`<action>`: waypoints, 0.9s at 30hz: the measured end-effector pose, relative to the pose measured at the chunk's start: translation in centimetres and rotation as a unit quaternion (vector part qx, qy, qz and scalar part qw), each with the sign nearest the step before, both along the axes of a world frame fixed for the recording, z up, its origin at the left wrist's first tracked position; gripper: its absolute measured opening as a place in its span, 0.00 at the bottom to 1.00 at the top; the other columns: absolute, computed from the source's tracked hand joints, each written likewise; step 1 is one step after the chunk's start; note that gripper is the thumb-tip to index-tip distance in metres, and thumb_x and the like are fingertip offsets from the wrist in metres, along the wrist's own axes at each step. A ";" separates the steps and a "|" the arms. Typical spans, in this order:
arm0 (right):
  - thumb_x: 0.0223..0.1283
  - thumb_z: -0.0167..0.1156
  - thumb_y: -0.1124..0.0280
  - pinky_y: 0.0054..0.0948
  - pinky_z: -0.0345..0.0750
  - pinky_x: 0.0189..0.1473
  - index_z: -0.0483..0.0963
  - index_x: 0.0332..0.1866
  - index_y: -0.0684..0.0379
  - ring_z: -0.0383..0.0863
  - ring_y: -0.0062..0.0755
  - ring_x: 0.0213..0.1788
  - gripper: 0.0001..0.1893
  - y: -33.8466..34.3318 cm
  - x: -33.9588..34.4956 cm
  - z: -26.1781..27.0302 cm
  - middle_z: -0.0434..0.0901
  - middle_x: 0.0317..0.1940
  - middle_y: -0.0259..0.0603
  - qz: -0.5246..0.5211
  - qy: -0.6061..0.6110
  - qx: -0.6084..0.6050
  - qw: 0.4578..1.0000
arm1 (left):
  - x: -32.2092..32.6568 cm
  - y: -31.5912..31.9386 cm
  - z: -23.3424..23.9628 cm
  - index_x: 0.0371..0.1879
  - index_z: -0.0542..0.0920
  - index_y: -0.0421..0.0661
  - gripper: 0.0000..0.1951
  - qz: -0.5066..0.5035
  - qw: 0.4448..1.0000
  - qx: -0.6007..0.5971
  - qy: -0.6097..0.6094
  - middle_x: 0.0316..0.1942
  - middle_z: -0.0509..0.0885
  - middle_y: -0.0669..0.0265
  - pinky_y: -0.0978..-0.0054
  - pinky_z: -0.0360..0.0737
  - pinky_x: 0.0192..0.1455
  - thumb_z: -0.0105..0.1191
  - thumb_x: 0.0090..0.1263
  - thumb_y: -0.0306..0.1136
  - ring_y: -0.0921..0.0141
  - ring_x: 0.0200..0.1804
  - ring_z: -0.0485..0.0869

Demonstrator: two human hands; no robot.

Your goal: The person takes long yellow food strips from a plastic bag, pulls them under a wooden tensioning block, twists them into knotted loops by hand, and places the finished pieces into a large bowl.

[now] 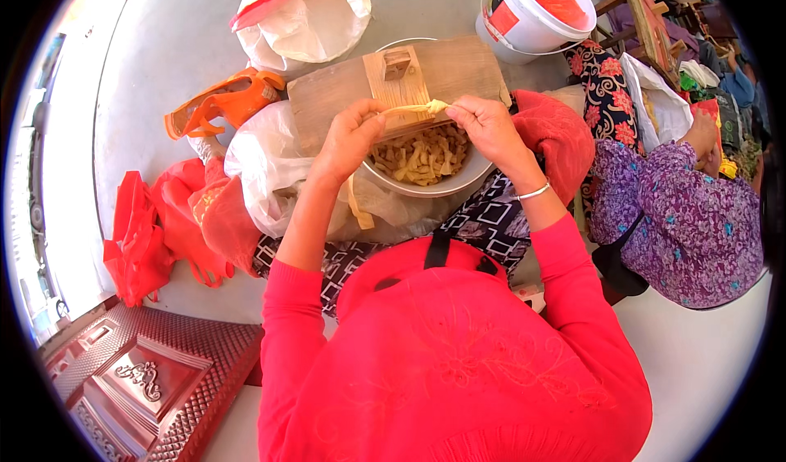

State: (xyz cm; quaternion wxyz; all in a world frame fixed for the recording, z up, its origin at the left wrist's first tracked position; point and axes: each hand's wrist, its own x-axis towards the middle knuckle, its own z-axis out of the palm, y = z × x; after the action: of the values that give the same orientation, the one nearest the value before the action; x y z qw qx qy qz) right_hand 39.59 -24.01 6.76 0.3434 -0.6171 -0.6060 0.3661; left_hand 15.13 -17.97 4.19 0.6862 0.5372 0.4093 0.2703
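Observation:
A pale yellow strip [408,110] with a knot near its right end is stretched between my two hands. My left hand [351,135] pinches its left end, and my right hand [488,127] grips beside the knot. Below them, a light-coloured basin [412,190] holds many small yellowish-brown pieces [424,155], several looking knotted. A wooden board [331,94], with a paler raised wooden piece [393,72] fixed across it, lies over the basin's far part and hides it. Another yellow strip [359,207] hangs over the clear plastic sheeting [270,161] on my lap, below my left wrist.
A white sack [307,26] and a white bucket [513,17] holding red plastic stand beyond the board. Orange straps [230,100] and red bags [147,235] lie at left, near an embossed brown door [159,376]. A person in a purple patterned top [694,216] sits close at right.

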 end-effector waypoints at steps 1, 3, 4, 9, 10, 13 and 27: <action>0.64 0.58 0.65 0.33 0.71 0.31 0.75 0.31 0.66 0.71 0.36 0.24 0.13 0.5 -0.1 -0.2 0.72 0.22 0.48 -0.003 -0.010 0.006 1.000 | 0.1 0.6 -0.1 0.44 0.77 0.41 0.08 0.014 1.000 -0.024 -0.009 0.25 0.72 0.76 0.86 0.62 0.26 0.50 0.72 0.31 0.84 0.24 0.65; 0.63 0.58 0.65 0.34 0.71 0.31 0.75 0.31 0.66 0.72 0.40 0.24 0.13 1.3 -0.2 -0.8 0.73 0.22 0.50 -0.008 -0.028 0.017 0.999 | 0.4 1.5 -0.4 0.43 0.76 0.43 0.07 0.023 0.999 -0.031 0.005 0.24 0.72 0.76 0.86 0.59 0.24 0.50 0.71 0.30 0.85 0.23 0.64; 0.63 0.58 0.65 0.35 0.71 0.32 0.75 0.31 0.65 0.73 0.42 0.25 0.12 1.6 -0.1 -1.2 0.74 0.23 0.51 -0.009 -0.041 0.020 0.999 | 0.6 1.8 -0.8 0.42 0.76 0.43 0.06 0.029 0.999 -0.024 0.015 0.24 0.73 0.76 0.85 0.61 0.24 0.51 0.70 0.30 0.84 0.23 0.66; 0.61 0.57 0.66 0.42 0.73 0.33 0.76 0.30 0.63 0.78 0.53 0.30 0.11 3.0 0.0 -3.4 0.77 0.26 0.53 0.030 -0.164 0.011 0.986 | 1.7 2.8 -4.8 0.34 0.78 0.41 0.06 0.079 0.971 0.148 0.169 0.24 0.77 0.70 0.77 0.71 0.28 0.53 0.68 0.31 0.77 0.25 0.74; 0.61 0.57 0.65 0.42 0.73 0.33 0.77 0.29 0.62 0.78 0.53 0.30 0.11 3.0 0.1 -3.9 0.77 0.25 0.53 0.025 -0.172 0.028 0.984 | 1.9 2.9 -5.1 0.33 0.78 0.41 0.07 0.095 0.939 0.213 0.254 0.23 0.78 0.68 0.76 0.72 0.29 0.54 0.68 0.31 0.76 0.26 0.75; 0.59 0.59 0.63 0.43 0.74 0.35 0.78 0.30 0.60 0.78 0.53 0.32 0.10 2.6 0.7 -3.9 0.78 0.26 0.50 0.032 -0.210 0.043 0.976 | 1.1 2.9 -4.1 0.35 0.78 0.41 0.07 0.103 0.888 0.259 0.367 0.25 0.80 0.56 0.66 0.74 0.35 0.53 0.65 0.32 0.61 0.30 0.79; 0.55 0.65 0.64 0.39 0.66 0.21 0.65 0.19 0.56 0.70 0.48 0.17 0.18 -3.0 -4.2 -0.8 0.67 0.12 0.45 -0.017 -0.096 0.250 0.963 | 2.7 -10.2 4.3 0.43 0.76 0.40 0.09 -0.043 0.990 -0.129 0.044 0.19 0.73 0.70 0.85 0.63 0.16 0.45 0.74 0.33 0.82 0.15 0.67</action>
State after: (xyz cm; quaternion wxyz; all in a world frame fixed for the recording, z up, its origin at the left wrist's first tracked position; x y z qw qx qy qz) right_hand 35.39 -26.98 5.92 0.4336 -0.5537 -0.6977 0.1362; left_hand 17.81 -28.17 8.51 0.7419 0.4726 0.4474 0.1615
